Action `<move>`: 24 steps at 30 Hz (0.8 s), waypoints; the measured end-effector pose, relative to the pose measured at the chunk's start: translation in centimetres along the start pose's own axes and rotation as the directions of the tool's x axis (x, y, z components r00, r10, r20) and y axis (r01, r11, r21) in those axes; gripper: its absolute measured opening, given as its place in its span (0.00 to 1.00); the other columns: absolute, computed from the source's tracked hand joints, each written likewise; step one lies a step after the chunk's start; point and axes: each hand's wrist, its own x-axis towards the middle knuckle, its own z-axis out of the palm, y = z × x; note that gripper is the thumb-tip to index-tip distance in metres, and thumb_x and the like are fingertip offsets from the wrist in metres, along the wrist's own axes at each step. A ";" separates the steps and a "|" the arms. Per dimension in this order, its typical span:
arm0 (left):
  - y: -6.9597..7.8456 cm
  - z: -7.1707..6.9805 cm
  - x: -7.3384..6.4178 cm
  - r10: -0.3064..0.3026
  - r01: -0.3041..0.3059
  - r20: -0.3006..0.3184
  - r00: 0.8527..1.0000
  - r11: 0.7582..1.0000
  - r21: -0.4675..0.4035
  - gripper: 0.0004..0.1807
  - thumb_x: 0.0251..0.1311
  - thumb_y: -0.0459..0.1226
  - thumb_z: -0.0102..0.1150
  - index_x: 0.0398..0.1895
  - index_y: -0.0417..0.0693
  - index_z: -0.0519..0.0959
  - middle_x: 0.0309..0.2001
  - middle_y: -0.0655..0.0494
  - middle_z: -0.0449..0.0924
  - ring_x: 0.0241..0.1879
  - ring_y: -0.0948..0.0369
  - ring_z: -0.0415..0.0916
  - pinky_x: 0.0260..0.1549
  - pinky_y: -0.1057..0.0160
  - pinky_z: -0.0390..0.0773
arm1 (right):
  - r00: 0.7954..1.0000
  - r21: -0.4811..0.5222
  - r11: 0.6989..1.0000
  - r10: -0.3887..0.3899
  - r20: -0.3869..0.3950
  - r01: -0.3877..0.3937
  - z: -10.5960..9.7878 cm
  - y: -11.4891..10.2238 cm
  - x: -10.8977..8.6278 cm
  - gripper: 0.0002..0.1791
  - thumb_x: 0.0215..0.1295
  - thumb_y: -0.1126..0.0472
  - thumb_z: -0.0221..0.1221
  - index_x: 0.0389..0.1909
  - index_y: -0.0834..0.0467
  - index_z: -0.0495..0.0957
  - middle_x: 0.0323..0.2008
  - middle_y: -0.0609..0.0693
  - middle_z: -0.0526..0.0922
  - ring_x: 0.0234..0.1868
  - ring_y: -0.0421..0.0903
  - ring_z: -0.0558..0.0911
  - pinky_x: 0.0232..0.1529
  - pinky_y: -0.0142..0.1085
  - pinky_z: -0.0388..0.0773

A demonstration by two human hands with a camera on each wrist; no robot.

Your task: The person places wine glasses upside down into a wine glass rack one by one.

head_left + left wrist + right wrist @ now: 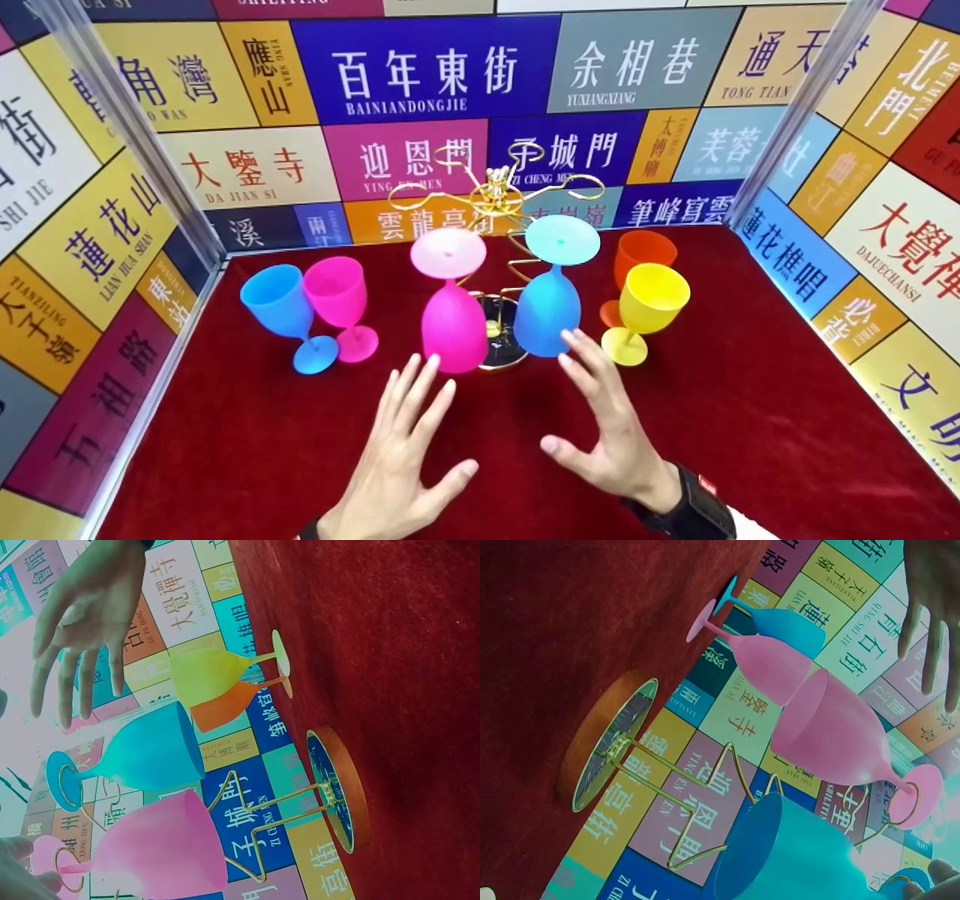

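A gold wire rack (496, 196) on a round black base carries two goblets hung upside down by their feet: a pink goblet (454, 330) on the left, a blue goblet (547, 311) on the right. My left hand (401, 457) spreads its straight fingers just in front of the pink bowl, with nothing in its grasp. Opposite it, my right hand (611, 431) holds nothing either; its fingertips overlap the lower edge of the blue bowl in the head view. From the left wrist, the rack's base (337, 791) shows below both hanging bowls.
Upright at the left stand another blue goblet (277, 300) and another pink goblet (335, 292). On the right, a yellow goblet (656, 298) stands in front of an orange one (643, 251). Dark red cloth (247, 457) covers the table, and printed panels (420, 67) wall in the back and sides.
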 end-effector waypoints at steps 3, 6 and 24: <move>-0.1 0.0 0.0 -0.013 0.012 0.031 0.999 1.000 0.015 0.41 0.60 0.54 0.60 0.73 0.47 0.63 0.76 0.44 0.56 0.74 0.39 0.52 0.77 0.53 0.37 | 0.999 -0.010 1.000 -0.011 0.038 0.011 0.1 0.3 -0.7 0.43 0.63 0.41 0.60 0.66 0.70 0.65 0.68 0.73 0.61 0.72 0.66 0.58 0.77 0.43 0.52; -0.3 0.0 0.1 -0.015 0.014 0.044 0.999 1.000 0.025 0.43 0.56 0.53 0.64 0.74 0.48 0.62 0.76 0.45 0.56 0.74 0.38 0.51 0.78 0.54 0.35 | 0.997 -0.018 0.999 -0.025 0.079 0.027 0.2 0.5 -1.0 0.44 0.62 0.39 0.60 0.67 0.68 0.65 0.69 0.72 0.60 0.72 0.68 0.57 0.77 0.44 0.51; -3.0 -2.8 1.1 -0.016 0.017 -0.081 0.997 1.000 0.020 0.42 0.61 0.57 0.58 0.71 0.41 0.65 0.74 0.41 0.58 0.74 0.38 0.50 0.77 0.47 0.41 | 0.982 0.030 0.999 -0.028 0.187 0.023 1.5 0.1 -1.8 0.49 0.58 0.36 0.63 0.68 0.68 0.64 0.70 0.70 0.61 0.74 0.66 0.56 0.78 0.44 0.48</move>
